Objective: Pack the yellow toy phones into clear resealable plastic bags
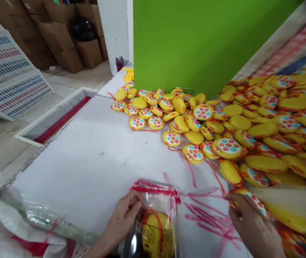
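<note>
One yellow toy point(157, 233) bagged, left hand point(124, 218) pinching its clear bag point(159, 200); right hand point(249, 222) gripping another toy point(252, 200); large toy pile point(249, 132) unbagged.

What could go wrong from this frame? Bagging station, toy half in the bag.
1. The yellow round plastic toy sits in the clear plastic bag with red seal strip, pinched only by the left hand; its orange cord could snag the seal.
2. The right hand grips another toy at the heaped pile of yellow toys; tangled cords may drag neighbours along.
</note>
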`<state>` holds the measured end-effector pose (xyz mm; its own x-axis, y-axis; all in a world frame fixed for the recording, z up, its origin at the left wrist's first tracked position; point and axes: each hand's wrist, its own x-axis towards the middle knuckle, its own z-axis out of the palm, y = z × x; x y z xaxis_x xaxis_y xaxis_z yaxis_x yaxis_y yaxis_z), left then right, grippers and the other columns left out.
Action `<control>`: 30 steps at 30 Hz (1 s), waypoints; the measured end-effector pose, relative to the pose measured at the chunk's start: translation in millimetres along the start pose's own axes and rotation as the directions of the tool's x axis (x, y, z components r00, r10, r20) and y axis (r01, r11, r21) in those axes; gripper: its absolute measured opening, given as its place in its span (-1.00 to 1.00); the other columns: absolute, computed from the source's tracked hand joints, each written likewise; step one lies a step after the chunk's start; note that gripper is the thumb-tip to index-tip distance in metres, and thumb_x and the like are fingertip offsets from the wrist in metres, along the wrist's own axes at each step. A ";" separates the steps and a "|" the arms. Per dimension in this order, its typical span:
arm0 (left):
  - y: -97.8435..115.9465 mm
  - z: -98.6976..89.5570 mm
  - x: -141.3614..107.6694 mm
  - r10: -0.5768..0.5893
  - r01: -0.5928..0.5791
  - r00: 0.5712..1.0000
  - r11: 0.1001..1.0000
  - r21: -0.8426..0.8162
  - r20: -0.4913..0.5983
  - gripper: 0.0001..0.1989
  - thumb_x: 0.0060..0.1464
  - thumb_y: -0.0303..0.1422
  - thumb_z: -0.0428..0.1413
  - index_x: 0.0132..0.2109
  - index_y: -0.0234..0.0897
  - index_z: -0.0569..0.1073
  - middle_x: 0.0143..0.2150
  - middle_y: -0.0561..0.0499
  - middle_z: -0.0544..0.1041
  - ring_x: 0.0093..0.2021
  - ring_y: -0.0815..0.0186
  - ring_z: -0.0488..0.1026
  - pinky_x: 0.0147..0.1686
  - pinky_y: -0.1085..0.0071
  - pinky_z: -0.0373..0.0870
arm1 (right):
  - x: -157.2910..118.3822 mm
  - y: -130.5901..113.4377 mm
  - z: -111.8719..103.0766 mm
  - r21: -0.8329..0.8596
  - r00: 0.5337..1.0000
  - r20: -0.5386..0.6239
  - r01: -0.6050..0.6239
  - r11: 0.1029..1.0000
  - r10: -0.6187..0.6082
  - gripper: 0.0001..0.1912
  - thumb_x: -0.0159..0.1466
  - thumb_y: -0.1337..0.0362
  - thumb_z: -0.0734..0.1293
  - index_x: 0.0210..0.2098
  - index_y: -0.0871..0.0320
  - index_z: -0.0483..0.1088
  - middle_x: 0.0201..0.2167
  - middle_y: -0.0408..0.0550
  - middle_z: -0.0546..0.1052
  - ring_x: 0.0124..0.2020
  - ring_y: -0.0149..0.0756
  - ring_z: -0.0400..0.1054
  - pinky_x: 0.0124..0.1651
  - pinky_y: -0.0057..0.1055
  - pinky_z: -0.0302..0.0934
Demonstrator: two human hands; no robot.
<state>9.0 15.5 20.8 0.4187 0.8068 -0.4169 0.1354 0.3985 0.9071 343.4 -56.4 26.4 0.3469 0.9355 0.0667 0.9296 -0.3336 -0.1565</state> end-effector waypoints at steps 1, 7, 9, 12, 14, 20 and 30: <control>0.3 -0.4 0.5 -0.009 0.009 1.000 1.000 -0.023 0.014 -0.82 0.11 -0.26 -0.03 -0.35 -0.28 0.29 -0.41 0.00 0.49 -0.38 0.30 0.44 -0.35 0.43 0.35 | -2.3 -15.6 -1.7 0.113 0.999 -0.006 0.033 0.993 -0.032 -0.79 0.12 0.26 0.11 -0.34 0.09 0.34 -0.32 0.03 0.51 -0.47 -0.24 0.41 -0.44 -0.37 0.25; -0.6 -1.7 0.1 0.002 0.001 1.000 0.997 -0.083 0.028 -0.78 0.08 -0.22 0.02 -0.36 -0.32 0.32 -0.40 -0.05 0.51 -0.40 0.30 0.44 -0.37 0.42 0.33 | -3.3 -102.1 6.5 0.606 0.905 0.336 0.004 0.796 -0.260 -0.79 0.23 0.17 0.17 -0.34 0.12 0.38 -0.53 -0.14 0.47 -0.58 -0.39 0.28 -0.51 -0.49 0.18; 0.2 -1.1 -0.5 -0.011 0.013 1.000 0.993 -0.113 0.025 -0.77 0.06 -0.21 0.03 -0.37 -0.31 0.31 -0.41 -0.05 0.52 -0.40 0.29 0.44 -0.38 0.41 0.34 | -1.9 -110.6 13.3 0.647 0.884 0.375 -0.035 0.762 -0.278 -0.82 0.19 0.17 0.24 -0.33 0.13 0.38 -0.51 -0.17 0.46 -0.59 -0.43 0.23 -0.52 -0.50 0.14; 1.7 -0.7 -0.3 -0.033 0.036 0.999 0.989 -0.142 0.027 -0.76 0.03 -0.19 0.06 -0.38 -0.29 0.28 -0.42 -0.04 0.52 -0.40 0.28 0.46 -0.37 0.40 0.36 | -2.1 -112.9 23.0 0.712 0.849 0.438 -0.127 0.691 -0.295 -0.85 0.12 0.22 0.31 -0.36 0.17 0.38 -0.50 -0.18 0.46 -0.54 -0.42 0.27 -0.48 -0.51 0.14; 1.2 -1.3 0.2 -0.028 0.030 0.999 0.992 -0.123 0.021 -0.77 0.04 -0.21 0.05 -0.38 -0.29 0.27 -0.40 -0.03 0.52 -0.39 0.28 0.46 -0.36 0.40 0.36 | -3.5 -113.7 27.0 0.735 0.835 0.465 -0.180 0.653 -0.293 -0.88 0.11 0.25 0.31 -0.42 0.18 0.38 -0.53 -0.18 0.44 -0.49 -0.39 0.31 -0.44 -0.50 0.16; -9.4 -6.3 1.2 -0.045 0.045 0.999 0.995 -0.084 0.013 -0.78 0.07 -0.20 0.03 -0.35 -0.27 0.25 -0.39 -0.02 0.52 -0.35 0.24 0.47 -0.33 0.35 0.38 | -5.5 -115.6 30.1 0.787 0.845 0.464 -0.254 0.562 -0.267 -0.91 0.12 0.29 0.26 -0.43 0.19 0.37 -0.52 -0.17 0.45 -0.45 -0.36 0.35 -0.39 -0.47 0.19; -19.4 -8.2 0.1 -0.078 0.078 0.997 0.981 -0.180 0.010 -0.81 0.09 -0.19 0.00 -0.29 -0.23 0.26 -0.49 0.10 0.41 -0.44 0.31 0.39 -0.39 0.41 0.34 | -10.9 -109.5 32.4 0.820 0.862 0.438 -0.266 0.507 -0.256 -0.89 0.13 0.30 0.22 -0.33 0.14 0.20 -0.59 -0.27 0.29 -0.53 -0.44 0.20 -0.46 -0.51 0.07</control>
<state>-0.9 11.4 2.7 0.4159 0.7690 -0.4855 0.0040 0.5323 0.8466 233.8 -26.3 10.8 0.0064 0.9425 -0.3343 0.2768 -0.3229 -0.9050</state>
